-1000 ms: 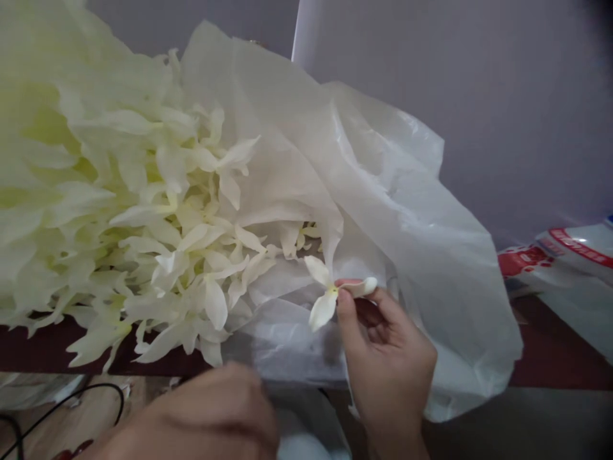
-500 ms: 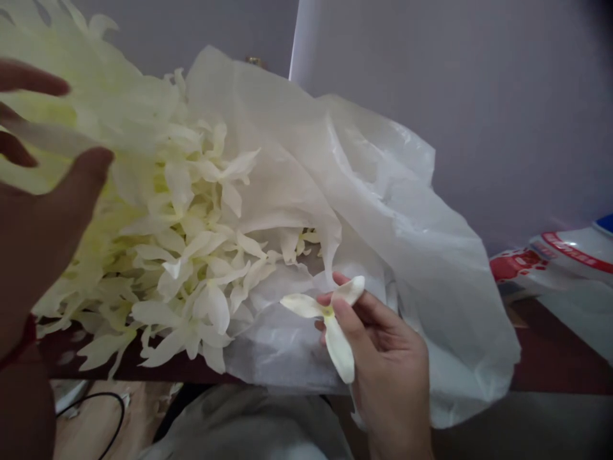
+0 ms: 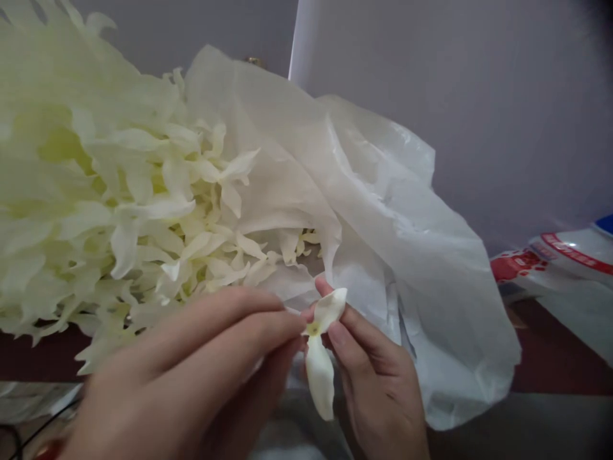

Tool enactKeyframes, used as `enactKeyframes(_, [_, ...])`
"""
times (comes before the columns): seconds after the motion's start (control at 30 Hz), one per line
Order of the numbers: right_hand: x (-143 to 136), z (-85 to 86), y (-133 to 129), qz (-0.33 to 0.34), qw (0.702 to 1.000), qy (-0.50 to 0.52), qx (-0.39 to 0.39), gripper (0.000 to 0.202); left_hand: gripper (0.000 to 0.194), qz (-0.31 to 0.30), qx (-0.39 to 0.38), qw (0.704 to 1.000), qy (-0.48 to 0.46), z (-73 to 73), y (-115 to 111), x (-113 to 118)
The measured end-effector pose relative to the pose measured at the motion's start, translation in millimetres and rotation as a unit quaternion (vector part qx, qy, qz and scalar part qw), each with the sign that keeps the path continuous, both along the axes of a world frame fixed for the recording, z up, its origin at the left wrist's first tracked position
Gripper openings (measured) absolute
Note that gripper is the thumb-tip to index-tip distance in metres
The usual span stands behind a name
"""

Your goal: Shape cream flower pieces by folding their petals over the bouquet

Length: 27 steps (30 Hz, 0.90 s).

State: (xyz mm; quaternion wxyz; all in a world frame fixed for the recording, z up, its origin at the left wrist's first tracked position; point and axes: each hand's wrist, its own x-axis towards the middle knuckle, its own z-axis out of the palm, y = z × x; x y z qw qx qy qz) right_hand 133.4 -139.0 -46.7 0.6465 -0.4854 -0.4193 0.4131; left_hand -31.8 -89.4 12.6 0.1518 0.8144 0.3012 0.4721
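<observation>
Between my hands is a cream-white petal piece (image 3: 320,377) with a small yellowish centre. My right hand (image 3: 378,370) pinches it from the right between thumb and fingers. My left hand (image 3: 205,370) reaches in from the lower left, its fingers pressed together at the piece's left side, where they cover one petal. A large heap of similar pale petal pieces (image 3: 138,185) fills the left side, beyond my left hand. Behind my hands lies a crumpled white plastic bag (image 3: 431,255), with a few pieces showing in its opening.
The dark red tabletop (image 3: 550,351) shows at the right and its front edge runs below the bag. A printed plastic package (image 3: 536,259) with red marks lies at the far right. A grey wall (image 3: 479,108) stands behind.
My left hand has come from the heap at the upper left to the petal piece. My right hand has shifted slightly left and down, still holding the piece.
</observation>
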Motion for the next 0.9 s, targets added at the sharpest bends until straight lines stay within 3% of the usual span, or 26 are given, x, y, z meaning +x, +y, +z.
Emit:
enactKeyframes(0.13, [5.4, -9.0, -2.9, 0.012, 0.999, -0.032, 0.042, 0.031, 0.010, -0.070, -0.031, 0.997, 0.020, -9.1, 4.8, 26.2])
enactKeyframes(0.33, [12.1, -24.8, -13.9, -0.020, 0.997, -0.063, 0.039, 0.035, 0.005, -0.087, -0.123, 0.986, -0.070, -11.1, 7.0, 33.4])
enactKeyframes(0.53, [1.6, -11.3, -11.2, -0.039, 0.994, -0.096, 0.047, 0.033, 0.011, -0.101, -0.136, 0.979, -0.112, -18.2, 6.1, 33.4])
enactKeyframes(0.67, [-8.6, -1.3, -3.7, -0.056, 0.987, -0.110, 0.099, 0.029, 0.010, -0.119, -0.150, 0.973, -0.130, -21.6, 8.2, 35.3])
enactKeyframes(0.8, [-8.7, -3.6, -4.4, -0.074, 0.986, -0.088, 0.117, 0.033, 0.011, -0.117, -0.124, 0.974, -0.146, -24.9, 5.6, 38.2])
enactKeyframes(0.9, [-0.7, -8.4, -9.8, -0.044, 0.989, -0.076, 0.121, 0.033, 0.008, -0.116, -0.130, 0.973, -0.152, -26.5, 2.9, 39.4])
